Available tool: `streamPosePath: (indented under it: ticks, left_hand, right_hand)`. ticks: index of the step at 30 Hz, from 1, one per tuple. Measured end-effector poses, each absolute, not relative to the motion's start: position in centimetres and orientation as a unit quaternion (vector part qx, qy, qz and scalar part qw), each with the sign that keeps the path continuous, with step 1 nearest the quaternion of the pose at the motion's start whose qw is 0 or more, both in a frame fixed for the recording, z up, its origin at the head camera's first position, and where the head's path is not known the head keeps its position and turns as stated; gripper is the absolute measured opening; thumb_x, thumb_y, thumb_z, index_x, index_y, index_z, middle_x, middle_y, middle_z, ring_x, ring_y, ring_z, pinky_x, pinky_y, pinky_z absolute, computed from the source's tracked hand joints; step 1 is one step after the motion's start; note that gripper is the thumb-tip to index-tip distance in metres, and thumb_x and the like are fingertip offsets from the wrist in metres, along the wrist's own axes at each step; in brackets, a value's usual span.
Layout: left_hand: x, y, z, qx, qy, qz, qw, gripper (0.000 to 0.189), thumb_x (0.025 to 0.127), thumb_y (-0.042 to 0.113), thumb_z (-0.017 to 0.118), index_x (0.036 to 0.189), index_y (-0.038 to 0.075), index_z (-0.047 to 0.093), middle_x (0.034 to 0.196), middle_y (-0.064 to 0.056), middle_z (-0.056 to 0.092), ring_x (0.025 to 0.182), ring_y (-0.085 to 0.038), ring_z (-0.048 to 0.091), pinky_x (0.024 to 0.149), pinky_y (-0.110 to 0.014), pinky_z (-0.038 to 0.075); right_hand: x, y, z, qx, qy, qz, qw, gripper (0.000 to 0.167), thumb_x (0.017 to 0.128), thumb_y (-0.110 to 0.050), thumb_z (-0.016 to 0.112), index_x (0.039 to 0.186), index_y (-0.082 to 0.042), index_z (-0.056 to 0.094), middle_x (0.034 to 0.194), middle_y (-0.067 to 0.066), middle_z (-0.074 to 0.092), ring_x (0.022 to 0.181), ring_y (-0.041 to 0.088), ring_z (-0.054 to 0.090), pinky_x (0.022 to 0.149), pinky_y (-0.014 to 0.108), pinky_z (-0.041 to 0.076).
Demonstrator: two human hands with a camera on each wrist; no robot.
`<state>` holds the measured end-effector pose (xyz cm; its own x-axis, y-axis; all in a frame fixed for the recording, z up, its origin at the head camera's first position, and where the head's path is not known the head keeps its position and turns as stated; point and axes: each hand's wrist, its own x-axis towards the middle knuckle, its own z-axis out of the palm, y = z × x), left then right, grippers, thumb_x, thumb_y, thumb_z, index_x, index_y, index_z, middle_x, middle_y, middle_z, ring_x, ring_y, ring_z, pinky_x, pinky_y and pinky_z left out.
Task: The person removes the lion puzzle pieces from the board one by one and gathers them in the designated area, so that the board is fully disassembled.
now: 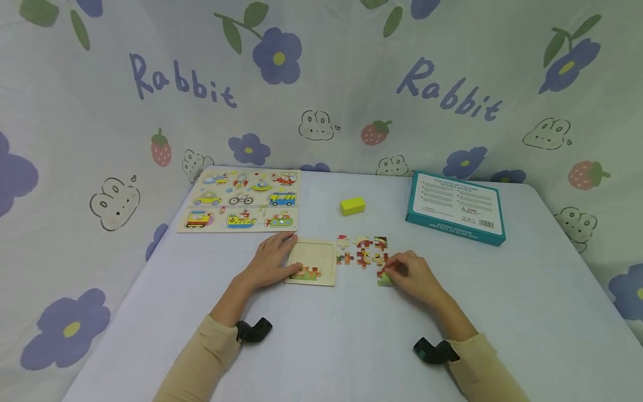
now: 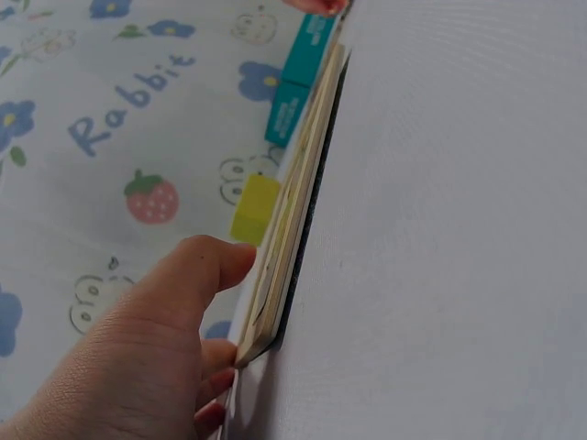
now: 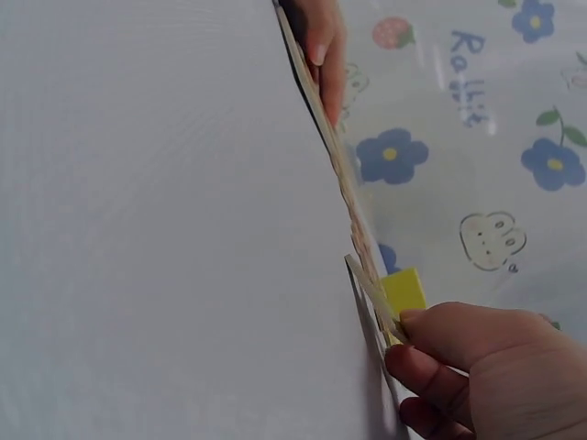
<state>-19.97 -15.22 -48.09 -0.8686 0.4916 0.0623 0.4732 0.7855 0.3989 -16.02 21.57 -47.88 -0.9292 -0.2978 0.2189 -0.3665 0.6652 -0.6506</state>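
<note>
My left hand point(image 1: 271, 261) rests at the left side of a square wooden puzzle tray point(image 1: 325, 254), its thumb over the lower left of the tray. A few joined jigsaw pieces point(image 1: 311, 274) lie along the tray's bottom edge, partly under that thumb. Between thumb and forefinger, my right hand point(image 1: 414, 277) pinches a jigsaw piece point(image 3: 374, 295), tilted up from the table in the right wrist view. Loose jigsaw pieces point(image 1: 364, 257) with a printed picture lie in short columns between the tray and my right hand.
A yellow block point(image 1: 353, 206) stands behind the loose pieces. Back left lies a vehicle picture board point(image 1: 240, 201), close to my left fingertips. At the back right is a teal and white box point(image 1: 456, 206). A printed rabbit-and-flower cloth point(image 1: 341, 84) hangs behind the white table.
</note>
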Motion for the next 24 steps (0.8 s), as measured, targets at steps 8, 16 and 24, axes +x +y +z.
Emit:
streamPosePath:
  ticks: [8,16,24]
  left_hand:
    - [-20.0,-15.2,-48.1,0.255,0.946,0.2,0.016,0.075,0.086,0.053,0.051,0.142,0.006,0.033,0.146,-0.01,0.026,0.134,-0.029,0.019,0.105,-0.05,0.014]
    - [-19.9,-15.2,-48.1,0.256,0.945,0.202,0.016,0.074,0.086,0.051,0.052,0.142,0.005,0.034,0.146,-0.01,0.026,0.134,-0.03,0.019,0.105,-0.05,0.014]
    - [-20.0,-15.2,-48.1,0.256,0.945,0.201,0.014,0.074,0.086,0.051,0.052,0.142,0.005,0.034,0.146,-0.01,0.026,0.134,-0.029,0.019,0.105,-0.05,0.014]
  right_hand:
    - [-16.2,21.8,-48.6,0.184,-0.912,0.362,0.059,0.009,0.078,-0.017,0.074,0.083,-0.014,0.068,0.078,-0.008,0.056,0.077,0.012,0.049,0.068,0.031,0.043]
    - [-16.2,22.0,-48.9,0.189,-0.908,0.367,0.075,0.009,0.076,-0.014,0.075,0.076,-0.017,0.067,0.075,-0.01,0.056,0.076,0.011,0.048,0.067,0.031,0.042]
    - [-16.4,22.0,-48.9,0.191,-0.907,0.367,0.074,0.011,0.073,-0.011,0.076,0.076,-0.017,0.067,0.074,-0.01,0.057,0.075,0.012,0.047,0.066,0.032,0.04]
